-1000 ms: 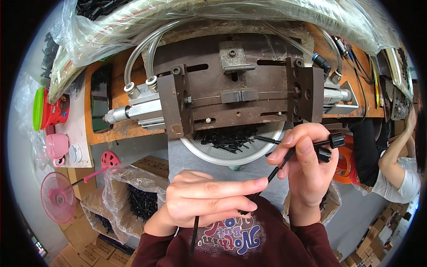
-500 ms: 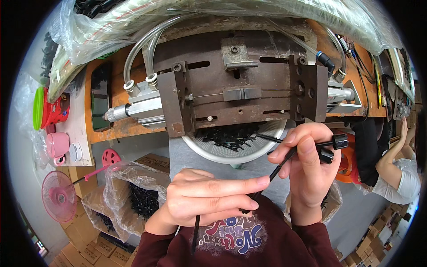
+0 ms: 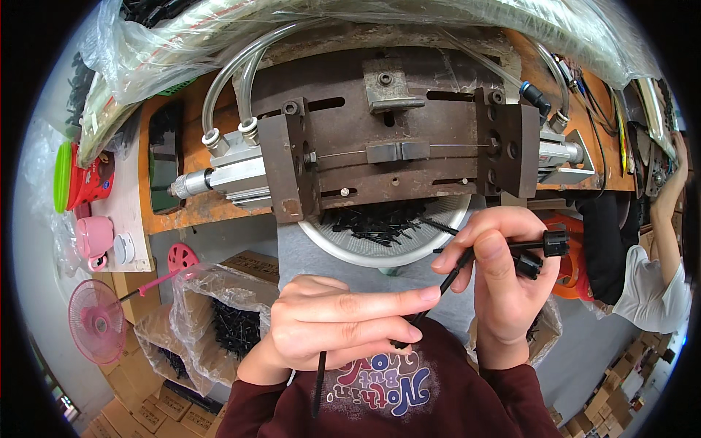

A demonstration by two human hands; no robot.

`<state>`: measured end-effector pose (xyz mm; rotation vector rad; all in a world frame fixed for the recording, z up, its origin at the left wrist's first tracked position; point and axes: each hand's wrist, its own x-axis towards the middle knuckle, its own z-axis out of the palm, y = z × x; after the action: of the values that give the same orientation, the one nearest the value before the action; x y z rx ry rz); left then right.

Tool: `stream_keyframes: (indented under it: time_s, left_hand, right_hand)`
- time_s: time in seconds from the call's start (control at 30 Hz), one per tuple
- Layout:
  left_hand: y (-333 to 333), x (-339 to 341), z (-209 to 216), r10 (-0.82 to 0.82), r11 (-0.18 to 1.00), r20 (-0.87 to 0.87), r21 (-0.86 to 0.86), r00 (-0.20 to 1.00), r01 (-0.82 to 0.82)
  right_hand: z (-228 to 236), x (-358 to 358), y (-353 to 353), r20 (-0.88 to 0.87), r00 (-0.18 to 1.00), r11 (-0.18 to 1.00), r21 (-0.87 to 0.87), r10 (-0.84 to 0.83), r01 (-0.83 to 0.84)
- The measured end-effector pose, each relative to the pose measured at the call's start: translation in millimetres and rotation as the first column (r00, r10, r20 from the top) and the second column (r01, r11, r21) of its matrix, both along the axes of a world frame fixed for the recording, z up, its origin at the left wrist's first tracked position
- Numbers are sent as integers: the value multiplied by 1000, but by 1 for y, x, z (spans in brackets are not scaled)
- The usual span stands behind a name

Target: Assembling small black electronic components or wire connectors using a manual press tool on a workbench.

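A black rod (image 3: 454,280) slants on the near side of the basket (image 3: 343,255), apparently steadied from both ends: the left hand (image 3: 336,321) folds its grip over the lower part, the right hand (image 3: 505,281) pinches the top beside two brushes (image 3: 555,243). Room shows between basket and left hand; the jig (image 3: 358,182) hides the basket's far rim.

Light is fairly bright and even. White glare streaks the plastic sheeting (image 3: 569,33) at the top; thinner glints run along the clear hose (image 3: 209,102). Fingers (image 3: 365,305) are well lit and crisp, shaded underneath. Bowl (image 3: 343,255) rim shows pale; black sticks (image 3: 372,223) inside sit darker, detail merging. Fisheye bends the counter (image 3: 193,153) edges; corners fall to black. Boxes (image 3: 606,398) at lower right look soft, stretched.
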<state>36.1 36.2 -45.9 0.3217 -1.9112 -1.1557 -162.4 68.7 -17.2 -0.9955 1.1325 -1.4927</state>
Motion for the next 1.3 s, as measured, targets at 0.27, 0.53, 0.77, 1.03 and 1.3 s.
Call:
stream_keyframes:
  time_s: [0.27,0.53,0.77,1.03,1.3]
  left_hand:
    - [0,0,0,-6,1000,9,24,1000,6]
    - [3,-3,-2,16,999,-18,45,1000,-15]
    - [2,-2,-2,-8,999,-8,50,1000,9]
    - [1,-2,-3,-8,999,-10,35,1000,9]
    - [3,-2,-7,11,999,-36,34,999,-10]
  right_hand:
    - [-3,1,3,51,999,1000,21,1,-2]
    - [-3,1,5,55,998,999,48,13,-16]
    - [-2,0,5,58,998,998,51,27,-30]
    - [-3,0,6,57,998,998,60,33,-36]
    - [-2,2,5,46,998,997,74,31,-35]
